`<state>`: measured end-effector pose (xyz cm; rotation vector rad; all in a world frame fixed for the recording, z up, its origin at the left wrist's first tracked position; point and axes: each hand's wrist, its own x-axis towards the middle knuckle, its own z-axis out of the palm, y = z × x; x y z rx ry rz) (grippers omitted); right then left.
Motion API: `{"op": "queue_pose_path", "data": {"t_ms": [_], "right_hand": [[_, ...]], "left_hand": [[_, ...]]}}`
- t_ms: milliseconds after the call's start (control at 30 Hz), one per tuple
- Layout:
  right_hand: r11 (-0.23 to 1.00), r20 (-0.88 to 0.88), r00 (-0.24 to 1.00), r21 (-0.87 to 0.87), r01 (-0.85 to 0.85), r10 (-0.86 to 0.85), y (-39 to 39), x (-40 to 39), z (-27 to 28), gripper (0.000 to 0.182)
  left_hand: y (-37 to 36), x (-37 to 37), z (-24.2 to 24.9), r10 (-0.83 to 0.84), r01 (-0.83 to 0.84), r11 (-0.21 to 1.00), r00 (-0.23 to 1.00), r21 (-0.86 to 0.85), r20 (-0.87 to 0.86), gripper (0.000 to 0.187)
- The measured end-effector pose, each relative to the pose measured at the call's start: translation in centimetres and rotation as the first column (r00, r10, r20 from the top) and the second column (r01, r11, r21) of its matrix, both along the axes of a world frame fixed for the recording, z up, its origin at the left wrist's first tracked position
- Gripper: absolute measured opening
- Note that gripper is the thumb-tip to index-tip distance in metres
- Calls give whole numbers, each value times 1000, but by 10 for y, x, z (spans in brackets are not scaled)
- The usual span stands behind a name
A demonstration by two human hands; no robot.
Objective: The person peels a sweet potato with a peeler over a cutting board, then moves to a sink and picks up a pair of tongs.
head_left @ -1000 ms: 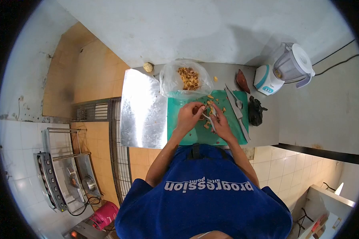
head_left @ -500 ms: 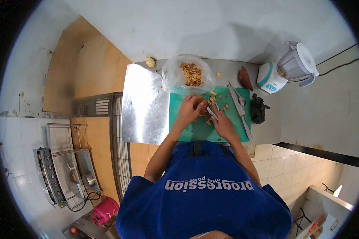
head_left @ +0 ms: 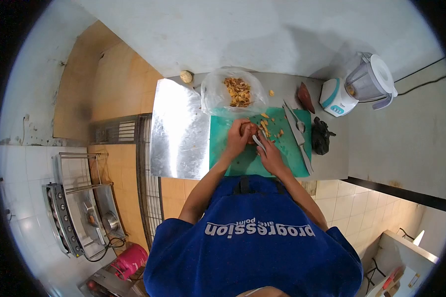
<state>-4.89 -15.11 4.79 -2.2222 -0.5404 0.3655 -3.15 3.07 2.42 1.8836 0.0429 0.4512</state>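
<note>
Over the green cutting board (head_left: 233, 163), my left hand (head_left: 238, 137) is wrapped round a reddish-brown root or tuber (head_left: 250, 131). My right hand (head_left: 269, 152) grips a small pale-handled tool (head_left: 258, 142), its working end against the tuber and partly hidden. Orange-yellow peelings (head_left: 265, 128) lie on the board just beyond my hands. A knife (head_left: 299, 135) and a smaller metal utensil (head_left: 300, 124) rest at the board's right side. Behind the board sits a clear plastic bag (head_left: 214, 94) with many peelings in it.
A black plastic bag (head_left: 322, 135) lies right of the board. Behind it are another reddish tuber (head_left: 305, 97) and a white blender (head_left: 338, 99). A pale round item (head_left: 186, 76) sits at the back left. A stove (head_left: 64, 220) and pink gas cylinder (head_left: 132, 260) stand at lower left.
My right hand has moved slightly left and down with the tool. The tuber has shifted in my left hand, which has turned a little. More peelings show beside it.
</note>
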Motion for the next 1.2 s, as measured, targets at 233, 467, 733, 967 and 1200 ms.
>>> {"op": "queue_pose_path", "data": {"t_ms": [233,467,733,967,1200], "right_hand": [[987,-126,990,141,80,-62,5,16,22,55],[936,-145,977,297,191,-153,8,26,0,53],[913,-343,920,284,292,-187,-8,24,-1,54],[898,-370,902,281,337,-223,-11,23,10,56],[924,-305,939,289,251,-160,0,21,3,54]], "left_hand": [[-7,4,-5,151,-152,986,988,-65,-19,15],[-4,5,-9,119,-122,986,992,-111,-32,27],[-4,-11,25,-5,-25,936,997,350,83,59],[11,-10,18,-66,12,950,984,-311,-165,59],[20,13,19,116,-127,989,984,-71,-137,39]]}}
